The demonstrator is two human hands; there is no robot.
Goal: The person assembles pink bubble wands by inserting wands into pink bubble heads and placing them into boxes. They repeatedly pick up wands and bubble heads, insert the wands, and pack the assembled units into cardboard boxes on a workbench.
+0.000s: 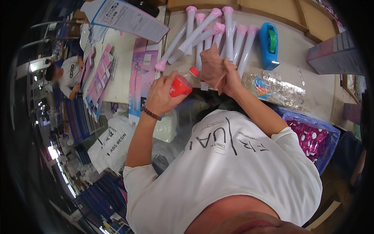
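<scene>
My left hand (160,94) is wrapped round a small clear plastic bottle (180,86) with a red label and a red cap. The bottle is tilted, its capped end toward the upper right. My right hand (232,80) is closed on a crumpled brown cloth-like piece (212,67); its exact kind is unclear. The cap almost meets the left side of this piece, but whether they touch I cannot tell. Just beyond both hands lie several white wands with pink ends (198,34), some crossing others. Part of the wands is hidden behind the brown piece.
Right of the wands stands a blue tape dispenser (269,46) with green tape. A clear-wrapped packet (272,90) lies near the table edge. Flat printed boxes (143,66) are at left. A blue bin (331,144) of pink pieces stands at my right. A co-worker (66,76) is far left.
</scene>
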